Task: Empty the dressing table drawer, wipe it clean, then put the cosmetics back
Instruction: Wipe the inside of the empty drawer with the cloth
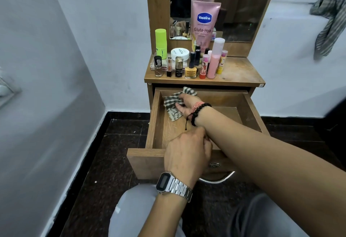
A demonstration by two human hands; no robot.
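Observation:
The wooden drawer [156,120] of the dressing table is pulled out, and nothing but the cloth and my right hand shows inside it. My right hand [186,105] reaches into its far left corner and grips a green-and-white checked cloth [173,104] against the drawer floor. My left hand [187,154], with a metal watch on the wrist, holds the drawer's front panel at its top edge, fingers curled over it. Several cosmetics stand on the tabletop [237,72]: a pink Vaseline tube [205,21], a green bottle [161,43], a white jar [179,52], a yellow nail polish [191,70] and a pink bottle [214,59].
A mirror [239,6] rises behind the cosmetics. White walls close in on the left and behind the table. Another checked cloth [331,19] hangs at the upper right. The floor [116,143] is dark tile. My knees [134,210] are just below the drawer front.

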